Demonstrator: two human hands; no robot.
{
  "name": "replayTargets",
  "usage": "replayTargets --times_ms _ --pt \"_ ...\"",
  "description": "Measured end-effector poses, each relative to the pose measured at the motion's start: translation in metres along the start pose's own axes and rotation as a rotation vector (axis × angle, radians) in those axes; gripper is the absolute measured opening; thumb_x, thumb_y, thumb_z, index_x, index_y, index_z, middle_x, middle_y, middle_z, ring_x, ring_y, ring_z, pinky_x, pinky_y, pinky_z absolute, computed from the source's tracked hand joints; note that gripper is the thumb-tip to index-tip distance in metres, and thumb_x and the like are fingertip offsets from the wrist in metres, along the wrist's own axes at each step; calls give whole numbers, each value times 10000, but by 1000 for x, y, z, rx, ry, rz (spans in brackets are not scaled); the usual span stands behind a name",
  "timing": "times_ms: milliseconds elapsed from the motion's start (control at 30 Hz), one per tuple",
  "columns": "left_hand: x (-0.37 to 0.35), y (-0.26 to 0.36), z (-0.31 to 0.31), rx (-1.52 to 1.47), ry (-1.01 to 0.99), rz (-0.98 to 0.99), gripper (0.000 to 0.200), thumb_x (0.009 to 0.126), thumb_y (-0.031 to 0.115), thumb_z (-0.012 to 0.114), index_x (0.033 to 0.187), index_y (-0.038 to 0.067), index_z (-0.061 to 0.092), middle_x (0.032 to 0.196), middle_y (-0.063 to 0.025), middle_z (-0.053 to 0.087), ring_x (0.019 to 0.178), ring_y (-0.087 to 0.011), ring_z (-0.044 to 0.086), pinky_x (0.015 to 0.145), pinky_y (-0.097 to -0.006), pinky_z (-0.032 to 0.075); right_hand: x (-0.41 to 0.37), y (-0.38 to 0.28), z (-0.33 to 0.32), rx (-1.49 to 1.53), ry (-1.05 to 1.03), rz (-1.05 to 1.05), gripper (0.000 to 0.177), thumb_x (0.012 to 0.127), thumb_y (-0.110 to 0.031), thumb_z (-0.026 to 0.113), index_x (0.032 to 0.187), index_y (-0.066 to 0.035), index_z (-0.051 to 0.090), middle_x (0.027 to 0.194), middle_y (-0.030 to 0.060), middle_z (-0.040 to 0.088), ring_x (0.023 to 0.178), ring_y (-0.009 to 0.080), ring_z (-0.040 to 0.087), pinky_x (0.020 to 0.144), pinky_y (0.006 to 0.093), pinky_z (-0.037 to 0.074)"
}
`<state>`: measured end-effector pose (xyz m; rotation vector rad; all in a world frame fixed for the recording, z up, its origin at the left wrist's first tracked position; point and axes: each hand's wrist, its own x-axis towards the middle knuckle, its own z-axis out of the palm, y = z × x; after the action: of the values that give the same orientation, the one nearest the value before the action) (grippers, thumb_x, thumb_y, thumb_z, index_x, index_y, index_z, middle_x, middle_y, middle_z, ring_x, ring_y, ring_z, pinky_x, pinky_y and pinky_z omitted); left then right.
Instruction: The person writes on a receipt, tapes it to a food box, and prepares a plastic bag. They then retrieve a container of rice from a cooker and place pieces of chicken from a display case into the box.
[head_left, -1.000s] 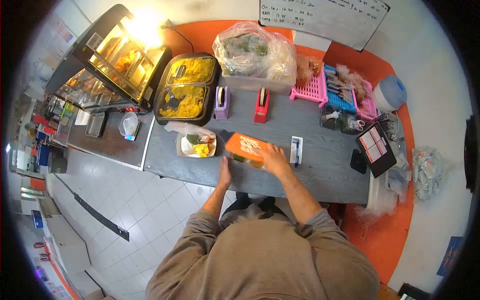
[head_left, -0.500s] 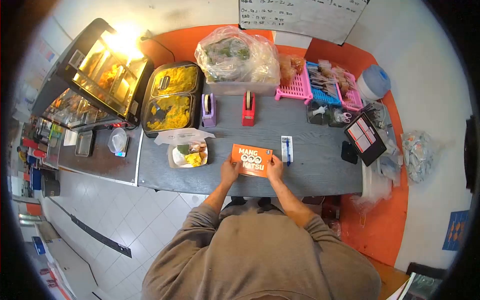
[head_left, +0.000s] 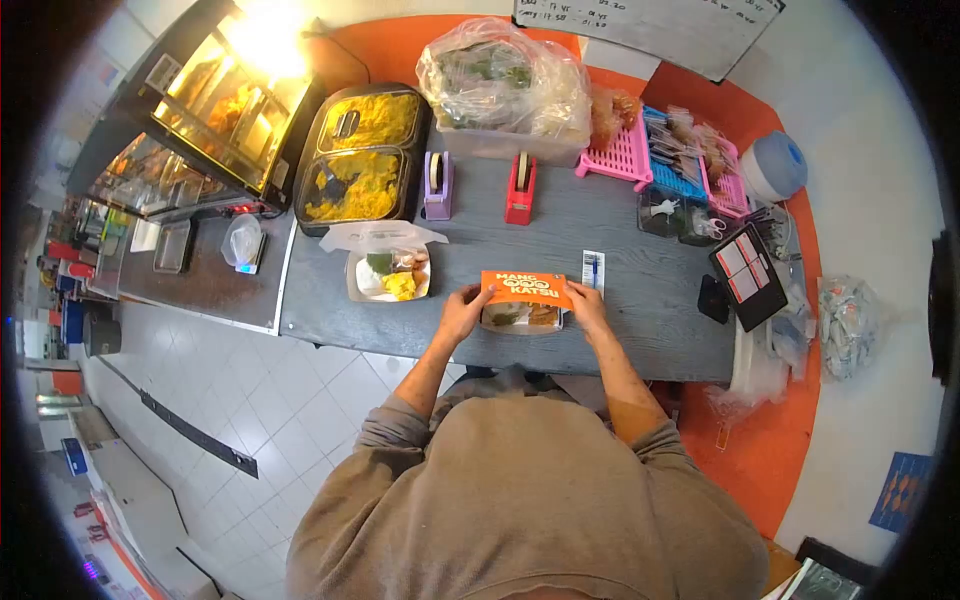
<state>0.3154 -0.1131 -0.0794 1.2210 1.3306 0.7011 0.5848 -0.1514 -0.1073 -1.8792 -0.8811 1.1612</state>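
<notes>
An orange-lidded takeaway box (head_left: pixel 490 322) stands near the front edge of the grey table, between my two hands. Its printed lid (head_left: pixel 522 289) is tilted partly up, and browned food (head_left: pixel 543 316) shows beneath it. My left hand (head_left: pixel 463 310) grips the lid at its left end. At the opposite end, the fingers of my right hand (head_left: pixel 587 308) are closed on the lid's edge. To the left sits an open white takeaway box (head_left: pixel 360 282) with rice, something dark green and yellow food (head_left: pixel 400 286) inside.
Behind are a purple tape dispenser (head_left: pixel 437 190), a red tape dispenser (head_left: pixel 520 190) and black trays of yellow food (head_left: pixel 355 185). A blue pen (head_left: pixel 595 268) lies on a paper slip to the right. A lit warming cabinet (head_left: pixel 205 110) stands at left, pink baskets (head_left: pixel 618 160) at back right.
The box's orange lid has gone from lying flat to tilted up, exposing food. My hands stay at its two ends. The view has shifted, so the table appears higher.
</notes>
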Motion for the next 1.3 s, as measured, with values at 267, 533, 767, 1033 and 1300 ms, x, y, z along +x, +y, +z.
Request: replayTargets --times_ms 267,533,767,1033,1300 --pt "-6 -32 -1 75 1 -122 589 905 481 579 1137 -55 661 1042 -223 697 1016 -246 657 898 -346 475 -10 0 2 29 -1 -9 410 916 -306 618 1174 10 655 1075 168 702 1009 219 655 880 309 471" --pt "-12 -75 16 455 123 152 456 959 337 551 1290 25 585 1067 -223 598 968 -319 602 895 -381 472 -4 64 15 -61 54 -356 361 916 -246 621 1238 -83 637 1052 190 685 990 281 651 885 346 481" --pt "-8 -14 17 773 193 150 712 772 258 732 1429 283 458 1345 -130 433 1227 -365 426 981 -508 415 -12 23 -14 -419 6 -433 603 823 -290 740 1352 -92 529 1222 179 527 1137 330 518 941 415 455" --pt "8 6 28 1185 -497 601 881 619 288 832 1394 438 441 1538 -118 237 1382 -452 227 993 -612 433 -22 7 -28 -1004 -433 -1055 508 812 -152 712 1294 -92 562 1360 94 523 1298 308 461 1060 401 422" --pt "-13 -17 22 1190 -321 798 743 782 414 721 1434 457 367 1589 -151 103 1401 -501 180 1023 -670 356 -18 13 -35 -950 -275 -1397 326 855 -205 657 1159 -88 661 1189 31 635 1236 297 516 1018 443 443"
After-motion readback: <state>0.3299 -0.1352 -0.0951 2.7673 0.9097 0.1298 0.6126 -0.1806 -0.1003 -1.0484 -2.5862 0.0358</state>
